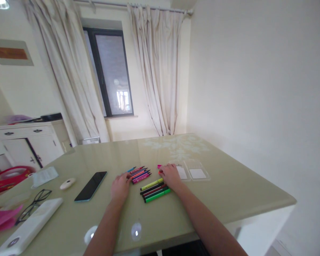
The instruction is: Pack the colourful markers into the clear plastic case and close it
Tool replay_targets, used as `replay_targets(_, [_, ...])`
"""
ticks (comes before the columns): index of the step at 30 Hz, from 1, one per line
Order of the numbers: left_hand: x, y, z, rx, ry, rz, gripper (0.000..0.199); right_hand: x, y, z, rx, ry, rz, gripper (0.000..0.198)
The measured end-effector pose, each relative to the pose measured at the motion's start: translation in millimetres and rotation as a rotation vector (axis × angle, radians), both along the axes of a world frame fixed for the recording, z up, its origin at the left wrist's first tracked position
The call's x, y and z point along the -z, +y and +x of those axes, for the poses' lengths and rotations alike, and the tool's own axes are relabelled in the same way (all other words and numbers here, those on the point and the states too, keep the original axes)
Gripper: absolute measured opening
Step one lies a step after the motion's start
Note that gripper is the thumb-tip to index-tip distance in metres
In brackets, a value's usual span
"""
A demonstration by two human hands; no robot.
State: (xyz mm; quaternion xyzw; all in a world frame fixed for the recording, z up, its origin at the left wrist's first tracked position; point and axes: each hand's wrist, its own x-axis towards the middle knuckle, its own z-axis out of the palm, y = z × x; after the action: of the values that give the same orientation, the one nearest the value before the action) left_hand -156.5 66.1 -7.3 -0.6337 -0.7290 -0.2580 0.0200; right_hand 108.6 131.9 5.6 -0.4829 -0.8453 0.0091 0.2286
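Observation:
My left hand (121, 185) rests at the left ends of a row of felt-tip markers (140, 174), uncapped with dark tips to the right. Its fingers are closed at an orange marker end, mostly hidden by the fingertips. Below that row lies a second group: a yellow-green marker (151, 184), dark ones, and a green marker (157, 195) at the front. My right hand (170, 175) is bent over the right side of this group, fingertips closed on a small orange piece (160, 172) that looks like a marker cap. A pink piece (159, 166) shows just behind them.
An opened clear plastic case (197, 173) with white inserts lies right of my right hand. To the left are a phone (90, 186), a white oval object (67, 183), glasses (34, 204), a long white device (29, 227) and a face mask (44, 177). A wall stands on the right.

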Motion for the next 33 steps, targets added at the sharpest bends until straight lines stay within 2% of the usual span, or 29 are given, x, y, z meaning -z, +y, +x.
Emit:
replay_targets(4, [0.0, 2.2, -0.5, 0.004, -0.034, 0.012, 0.02, 2.5, 1.2, -2.3, -0.005, 0.01, -0.009, 0.011])
replay_targets(7, [2.4, 6.9, -4.0, 0.009, -0.113, 0.088, 0.027, 4.2, 0.4, 0.0, -0.041, 0.106, 0.015, 0.013])
replay_targets(13, [0.1, 13.7, -2.6, 0.047, -0.479, 0.279, 0.037, 8.6, -0.9, 3.8, -0.211, 0.459, -0.029, 0.021])
replay_targets(18, [-3.8, 14.1, 8.4, 0.214, -0.776, 0.226, 0.046, 10.6, 1.4, 2.7, -0.233, 0.653, -0.06, 0.015])
replay_targets(23, [-6.0, 11.5, 15.0, 0.288, -0.834, 0.182, 0.047, 7.8, 0.5, 2.0, -0.246, 0.745, -0.081, 0.015])
replay_targets(29, [-9.8, 8.8, 21.1, 0.304, -0.769, 0.158, 0.054, 4.4, -2.4, 0.6, -0.249, 0.736, -0.1, 0.018])
replay_targets(33, [-11.8, 7.4, 27.3, 0.338, -0.792, 0.15, 0.052, 2.5, -3.3, 0.6, -0.268, 0.776, -0.15, 0.021])
